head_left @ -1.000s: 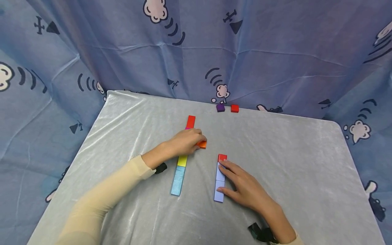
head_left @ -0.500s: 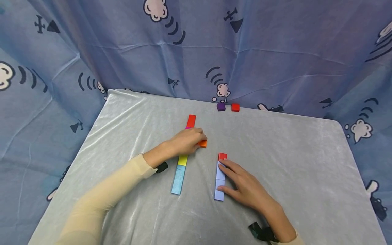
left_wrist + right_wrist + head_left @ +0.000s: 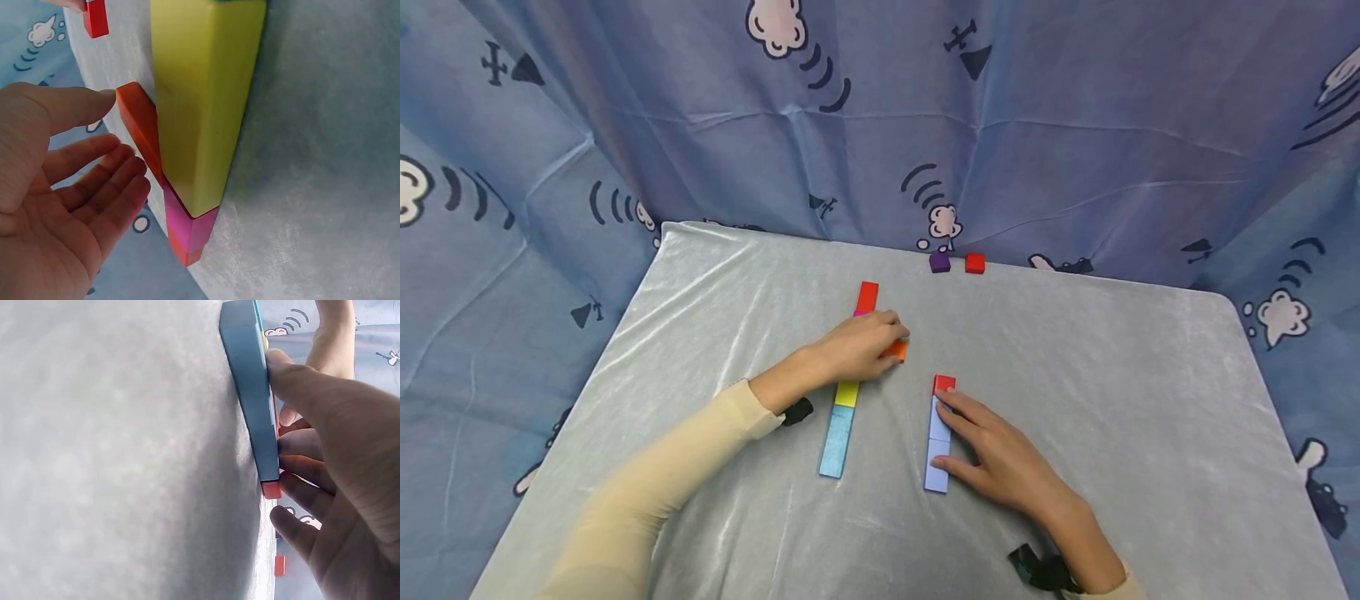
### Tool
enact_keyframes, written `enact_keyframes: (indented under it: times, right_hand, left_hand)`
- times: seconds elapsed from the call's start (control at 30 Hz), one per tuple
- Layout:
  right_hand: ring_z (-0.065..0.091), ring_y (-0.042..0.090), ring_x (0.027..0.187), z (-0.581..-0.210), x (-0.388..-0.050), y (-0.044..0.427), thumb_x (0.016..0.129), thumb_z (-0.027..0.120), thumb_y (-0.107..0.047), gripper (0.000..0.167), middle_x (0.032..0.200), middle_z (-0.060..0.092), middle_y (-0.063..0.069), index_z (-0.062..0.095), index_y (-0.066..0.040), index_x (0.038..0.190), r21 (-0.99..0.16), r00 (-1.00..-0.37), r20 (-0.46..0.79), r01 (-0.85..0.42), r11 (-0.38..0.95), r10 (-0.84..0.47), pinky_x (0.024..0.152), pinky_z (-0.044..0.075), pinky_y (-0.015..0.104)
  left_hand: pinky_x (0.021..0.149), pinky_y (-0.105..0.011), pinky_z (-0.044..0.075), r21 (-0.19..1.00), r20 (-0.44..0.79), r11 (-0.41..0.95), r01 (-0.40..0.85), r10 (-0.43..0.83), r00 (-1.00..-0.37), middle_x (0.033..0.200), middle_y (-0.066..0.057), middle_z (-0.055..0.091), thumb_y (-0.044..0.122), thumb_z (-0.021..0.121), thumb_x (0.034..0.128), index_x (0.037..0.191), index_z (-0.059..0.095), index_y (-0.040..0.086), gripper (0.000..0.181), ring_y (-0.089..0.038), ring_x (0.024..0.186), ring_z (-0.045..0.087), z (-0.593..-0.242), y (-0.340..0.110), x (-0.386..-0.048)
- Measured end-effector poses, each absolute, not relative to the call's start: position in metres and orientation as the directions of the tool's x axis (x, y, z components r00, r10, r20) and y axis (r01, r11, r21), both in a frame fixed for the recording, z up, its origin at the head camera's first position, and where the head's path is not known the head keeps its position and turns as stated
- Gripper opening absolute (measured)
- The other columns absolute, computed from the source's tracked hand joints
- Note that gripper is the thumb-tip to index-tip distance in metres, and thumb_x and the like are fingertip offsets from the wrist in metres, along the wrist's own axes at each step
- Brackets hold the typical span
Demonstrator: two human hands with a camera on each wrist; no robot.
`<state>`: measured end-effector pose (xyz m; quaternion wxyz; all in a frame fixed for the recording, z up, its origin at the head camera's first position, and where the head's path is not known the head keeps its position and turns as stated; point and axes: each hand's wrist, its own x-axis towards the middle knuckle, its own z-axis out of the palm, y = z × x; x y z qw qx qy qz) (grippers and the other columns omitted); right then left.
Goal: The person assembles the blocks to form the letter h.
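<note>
My left hand (image 3: 853, 346) is over a row of coloured blocks, with thumb and fingers spread about an orange block (image 3: 897, 352) that juts rightward from the row. In the left wrist view the thumb touches or nearly touches that orange block (image 3: 139, 122), which lies against the yellow block (image 3: 187, 106). A magenta block (image 3: 187, 219) follows, then a red one (image 3: 868, 297) at the far end; light blue (image 3: 837, 442) forms the near end. The right hand (image 3: 1007, 462) rests loosely extended fingers and thumb on two lavender blocks (image 3: 937, 464) topped by a red block (image 3: 944, 383).
At the table's back edge sit a purple block (image 3: 940, 263) and another red block (image 3: 975, 264). A pale grey cloth (image 3: 1112, 400) covers the table. Behind it hangs a blue patterned curtain (image 3: 880, 125).
My left thumb and fingers have parted slightly, baring more of the orange block. The right hand and the blocks look unmoved.
</note>
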<state>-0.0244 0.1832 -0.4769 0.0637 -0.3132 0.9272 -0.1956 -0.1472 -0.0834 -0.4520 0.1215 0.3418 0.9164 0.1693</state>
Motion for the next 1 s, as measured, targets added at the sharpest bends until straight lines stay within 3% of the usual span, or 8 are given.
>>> enact_keyframes:
  times: [0.23,0.57,1.0]
  right_hand:
    - [0.056,0.032,0.146,-0.478,-0.024,0.183,0.089,0.085,-0.041,0.076,0.161,0.053,0.012,0.059,-0.002,0.150,-0.409,-0.796,0.011,-0.555,0.724,-0.605,0.116,0.051,0.051]
    - [0.055,0.031,0.147,-0.478,-0.024,0.182,0.089,0.085,-0.043,0.078,0.162,0.052,0.012,0.058,-0.001,0.150,-0.400,-0.790,0.019,-0.568,0.719,-0.613,0.117,0.051,0.050]
    - [0.056,0.031,0.146,-0.478,-0.023,0.185,0.090,0.084,-0.042,0.077,0.162,0.052,0.011,0.057,-0.003,0.151,-0.403,-0.789,0.005,-0.564,0.721,-0.614,0.116,0.052,0.051]
  left_hand:
    - [0.106,-0.037,0.059,0.430,-0.099,0.705,0.563,0.657,-0.747,0.129,-0.010,0.070,0.025,0.072,0.1014,0.136,0.069,0.003,0.041,-0.023,0.116,0.069,-0.453,-0.083,-0.152]
    - [0.105,-0.038,0.058,0.468,-0.082,0.702,0.536,0.638,-0.765,0.138,-0.010,0.066,0.024,0.069,0.1029,0.147,0.060,0.006,0.048,-0.021,0.121,0.065,-0.457,-0.076,-0.165]
    - [0.112,-0.040,0.054,0.483,-0.072,0.717,0.503,0.605,-0.793,0.144,-0.011,0.062,0.026,0.068,0.1035,0.151,0.057,0.010,0.051,-0.024,0.126,0.062,-0.450,-0.052,-0.200]
